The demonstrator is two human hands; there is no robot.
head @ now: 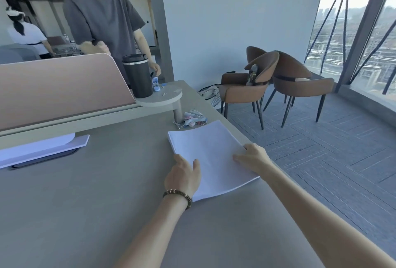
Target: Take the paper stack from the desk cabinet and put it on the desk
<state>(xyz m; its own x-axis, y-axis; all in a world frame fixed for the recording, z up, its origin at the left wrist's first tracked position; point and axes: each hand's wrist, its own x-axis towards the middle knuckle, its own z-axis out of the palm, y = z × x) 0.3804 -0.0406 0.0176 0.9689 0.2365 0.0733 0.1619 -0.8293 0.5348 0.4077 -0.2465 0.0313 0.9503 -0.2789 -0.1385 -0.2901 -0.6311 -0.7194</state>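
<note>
Both hands on paper stack (211, 156), thick, white, blank

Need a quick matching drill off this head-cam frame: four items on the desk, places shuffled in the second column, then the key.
Things:
1. paper stack
2. black tumbler
3. pile of binder clips
4. left hand

Places:
A. on the raised round shelf beside the pink divider
B. at the foot of the round shelf's post
C. resting on the near left edge of the stack, beaded bracelet at the wrist
D. flat on the desk near its right edge, with the right hand on its right side

Pairs: 1-D, 2-A, 3-B, 4-C
</note>
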